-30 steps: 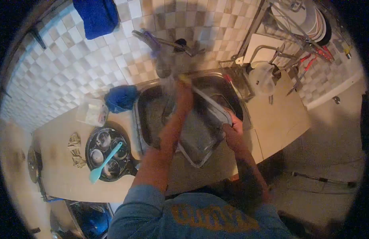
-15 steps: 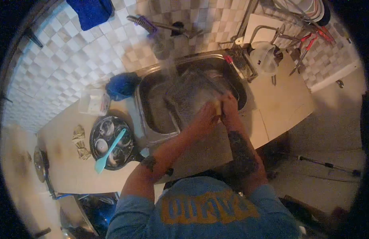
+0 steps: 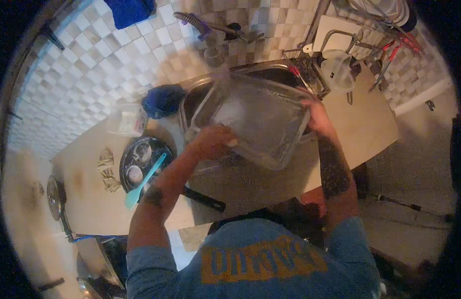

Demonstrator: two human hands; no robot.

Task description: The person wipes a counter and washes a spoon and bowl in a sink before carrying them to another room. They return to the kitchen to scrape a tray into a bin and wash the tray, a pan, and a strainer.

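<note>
A clear rectangular dish, wet and see-through, is tilted over the sink under the tap. My right hand grips its right rim. My left hand is closed at the near left edge of the dish, slightly blurred. Something pale shows at the left fingertips, too small to name. The tap is on the wall above the dish, with a blurred stream falling from it.
Left of the sink are a blue cloth-like bundle, a clear plastic tub and a dark round pan with a turquoise spatula across it. At right stand a clear jug and a drying rack.
The dish has been raised and turned, its broad face now toward me. My hands, close together before, have moved apart to its left and right edges. The view has shifted slightly.
</note>
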